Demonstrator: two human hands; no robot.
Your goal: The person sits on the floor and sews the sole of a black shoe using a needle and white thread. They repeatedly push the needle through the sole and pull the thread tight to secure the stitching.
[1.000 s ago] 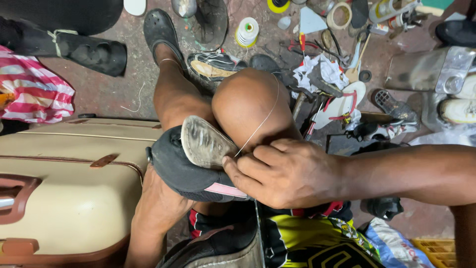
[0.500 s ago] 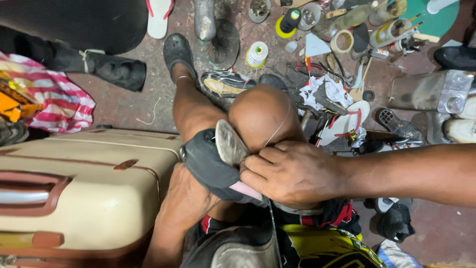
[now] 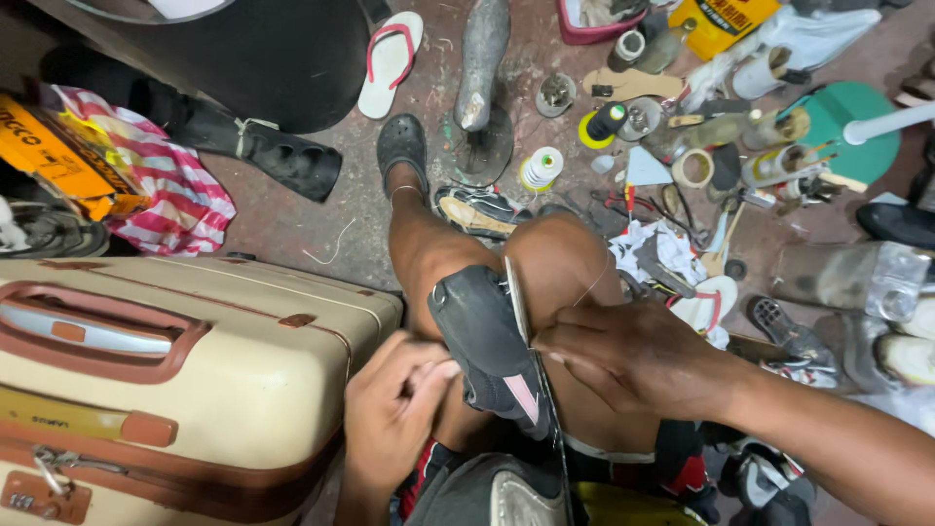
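Head view, looking down btwn the person's knees: a dark shoe (image 3: pixel 487 346) lay wedged btwn the two bare legs, sole edge turned up, w/ a pink patch near its lower end. Right hand (image 3: pixel 633 356) rested on the right knee, fingers curled and pressed against the sole edge, pinching at the seam; a thin thread (image 3: pixel 591 285) ran up from that hand across the knee. Left hand (image 3: pixel 394 414) sat just beside the shoe's left side, fingers bent inward, tips touching the dark upper; couldn't tell if it held a needle or anything small. A cream suitcase (image 3: pixel 195 380) w/ brown trim and handle stood close on the left, touching the left leg. On the floor (image 3: pixel 292 229) ahead: a metal shoe last on a stand (image 3: pixel 482 78), a spool of pale thread (image 3: pixel 541 168) near it, a white and red flip-flop (image 3: pixel 390 60), a black boot (image 3: pixel 282 156), a striped red and white bag (image 3: pixel 170 190), plus tools, tape rolls and bottles scattered at upper right. The left foot wore a dark clog (image 3: pixel 402 146).
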